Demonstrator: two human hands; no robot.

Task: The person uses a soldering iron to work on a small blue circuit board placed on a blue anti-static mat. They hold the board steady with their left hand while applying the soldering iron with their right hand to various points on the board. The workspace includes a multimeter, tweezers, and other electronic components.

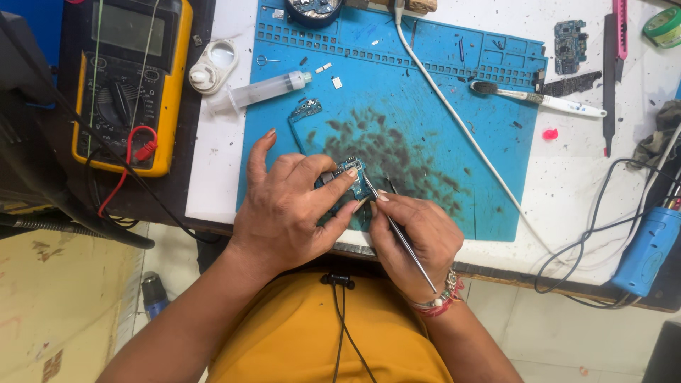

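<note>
My left hand [287,209] pinches a small blue circuit board [349,170] against the blue work mat [425,106], thumb and forefinger on its edges. My right hand [415,237] grips thin metal tweezers [397,230] like a pen, their tip touching the board's right side. Most of the board is hidden under my fingers. A beaded bracelet sits on my right wrist.
A yellow multimeter [131,78] with red lead lies at left. A syringe [266,89], white round case [211,67], second small board [305,110], brush [539,98], white cable [454,117], another board [569,46], pink knife [620,28] and blue soldering tool [647,248] surround the mat.
</note>
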